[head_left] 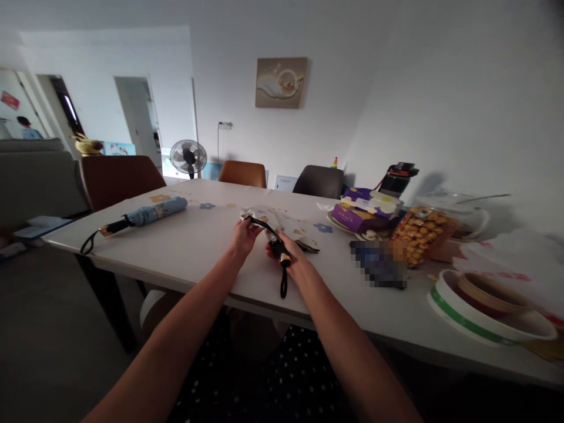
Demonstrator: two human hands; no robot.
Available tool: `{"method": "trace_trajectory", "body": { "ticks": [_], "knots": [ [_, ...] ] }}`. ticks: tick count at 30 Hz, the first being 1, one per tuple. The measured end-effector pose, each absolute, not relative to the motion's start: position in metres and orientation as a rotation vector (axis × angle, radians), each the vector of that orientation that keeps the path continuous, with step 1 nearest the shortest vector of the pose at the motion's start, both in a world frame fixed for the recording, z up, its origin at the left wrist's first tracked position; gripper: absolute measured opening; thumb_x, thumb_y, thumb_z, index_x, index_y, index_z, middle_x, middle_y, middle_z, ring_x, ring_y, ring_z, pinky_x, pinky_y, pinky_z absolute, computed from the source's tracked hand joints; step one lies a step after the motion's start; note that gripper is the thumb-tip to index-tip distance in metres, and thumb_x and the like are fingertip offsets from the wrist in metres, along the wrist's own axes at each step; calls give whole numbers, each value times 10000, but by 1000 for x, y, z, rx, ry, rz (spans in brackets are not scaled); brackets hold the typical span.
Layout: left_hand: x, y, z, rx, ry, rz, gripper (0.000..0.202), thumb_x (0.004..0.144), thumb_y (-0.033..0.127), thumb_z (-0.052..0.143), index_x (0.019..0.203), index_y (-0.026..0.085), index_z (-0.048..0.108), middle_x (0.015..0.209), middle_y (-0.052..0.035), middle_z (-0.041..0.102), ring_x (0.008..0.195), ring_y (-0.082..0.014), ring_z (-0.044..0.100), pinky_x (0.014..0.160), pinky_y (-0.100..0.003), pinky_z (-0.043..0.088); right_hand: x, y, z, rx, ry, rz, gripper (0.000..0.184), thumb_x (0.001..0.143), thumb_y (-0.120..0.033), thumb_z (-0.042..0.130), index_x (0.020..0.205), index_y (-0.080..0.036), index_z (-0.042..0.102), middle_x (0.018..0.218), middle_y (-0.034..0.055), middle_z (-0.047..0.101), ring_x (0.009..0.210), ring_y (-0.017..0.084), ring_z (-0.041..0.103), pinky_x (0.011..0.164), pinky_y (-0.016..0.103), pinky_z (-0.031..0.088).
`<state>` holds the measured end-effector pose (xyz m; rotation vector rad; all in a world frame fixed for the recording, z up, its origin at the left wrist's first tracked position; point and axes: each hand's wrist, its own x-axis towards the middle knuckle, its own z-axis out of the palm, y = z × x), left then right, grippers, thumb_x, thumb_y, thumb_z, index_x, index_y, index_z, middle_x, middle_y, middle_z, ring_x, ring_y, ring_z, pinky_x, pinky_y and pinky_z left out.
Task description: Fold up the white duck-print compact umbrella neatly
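Observation:
A folding umbrella with a pale patterned canopy (291, 225) lies on the white table (198, 247) in front of me. My right hand (294, 262) is closed round its black handle, whose wrist strap (283, 285) hangs over the table's front edge. My left hand (244, 235) pinches the black strap and edge of the canopy at the umbrella's left side. A second, light blue folded umbrella (150, 214) lies at the table's far left, untouched.
To the right stand a purple box (352, 216), a bag of yellow snacks (420, 235), a black bottle (396, 178), a glass jar (462, 214) and a green-rimmed bowl (480, 305). Chairs (118, 176) ring the table; a fan (188, 157) stands behind.

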<state>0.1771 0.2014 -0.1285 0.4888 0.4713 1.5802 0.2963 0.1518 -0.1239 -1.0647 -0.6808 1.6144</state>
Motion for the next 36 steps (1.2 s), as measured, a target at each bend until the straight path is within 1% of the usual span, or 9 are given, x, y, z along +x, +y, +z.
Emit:
{"method": "trace_trajectory", "body": {
  "ticks": [6,14,16,19,21,23,25,30,36],
  "knots": [
    [175,200,-127,436,450,1518,153,802,78,461,717,163,556,615,2,617,614,-103,620,641,-216,520,303,150,-121,-998,-632,1673,196,851,-337,582,782,-163,527,519,-40,519,376,71,505,390,187,501],
    [170,201,-128,421,470,1496,171,778,90,441,708,160,581,668,-21,630,612,-103,601,601,-206,498,300,146,-120,-1004,-684,1758,177,880,-316,524,934,-149,552,689,31,621,549,145,643,463,247,550],
    [169,200,-128,422,479,1499,150,765,101,452,703,163,574,660,-20,619,598,-105,590,592,-208,493,299,147,-120,-999,-679,1756,151,883,-291,526,939,-151,540,700,27,617,514,112,617,428,202,523],
    [166,197,-127,433,405,1475,152,722,84,446,703,165,574,672,-20,619,629,-117,595,644,-241,504,299,148,-118,-980,-684,1770,98,903,-232,485,889,-144,527,627,-4,567,399,50,508,331,126,414],
    [165,195,-126,461,333,1429,190,669,50,427,704,164,575,693,-24,627,692,-138,610,715,-293,509,300,147,-117,-977,-677,1714,100,907,-172,441,848,-143,518,557,-33,512,355,40,449,295,119,355],
    [166,194,-127,481,302,1402,228,622,16,416,702,166,569,708,-20,632,747,-156,616,782,-350,498,302,147,-116,-953,-673,1598,87,880,-132,449,824,-148,514,530,-47,492,353,44,445,299,129,352],
    [170,196,-130,481,343,1410,254,604,-18,420,699,167,567,708,-12,631,751,-150,611,824,-365,480,302,146,-115,-946,-690,1489,61,848,-162,501,788,-155,515,508,-51,494,351,50,451,296,137,347],
    [186,201,-138,569,499,1276,226,683,-29,472,723,143,613,714,-44,634,691,-129,595,803,-292,465,298,143,-117,-1086,-835,1322,176,768,-287,603,678,-161,519,408,-40,490,292,81,434,270,181,348],
    [190,200,-138,617,502,1228,168,796,106,483,787,151,645,782,-82,660,786,-191,618,775,-327,478,291,140,-124,-1181,-1005,1227,241,722,-326,633,594,-159,514,396,-8,521,270,113,464,239,204,331]
  ]
}}
